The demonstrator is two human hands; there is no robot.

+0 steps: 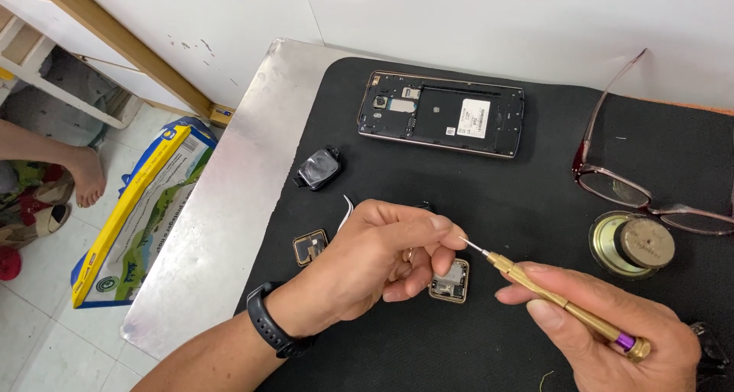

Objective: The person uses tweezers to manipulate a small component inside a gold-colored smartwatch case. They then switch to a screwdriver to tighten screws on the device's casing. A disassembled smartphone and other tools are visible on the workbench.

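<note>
Gripping slim brass screwdriver (566,304) in right hand (612,331) fingers, tip nearing left hand (382,262), pinching small square watch module (449,279) steady above black surface (497,193).

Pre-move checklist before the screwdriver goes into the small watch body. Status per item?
1. Screwdriver gripped: ok, right hand holds the brass shaft.
2. Tip clear of the work: ok, the tip sits at the left hand fingertips, above the open watch body.
3. Watch body steadied: cannot tell, the left hand covers its edge and the contact is hidden.
4. Tweezers at hand: ok, their tip shows behind the left hand.
5. Loose parts out of the way: ok, the black module and square part lie apart on the mat.
6. Screw seated on the tip: cannot tell, too small.
</note>
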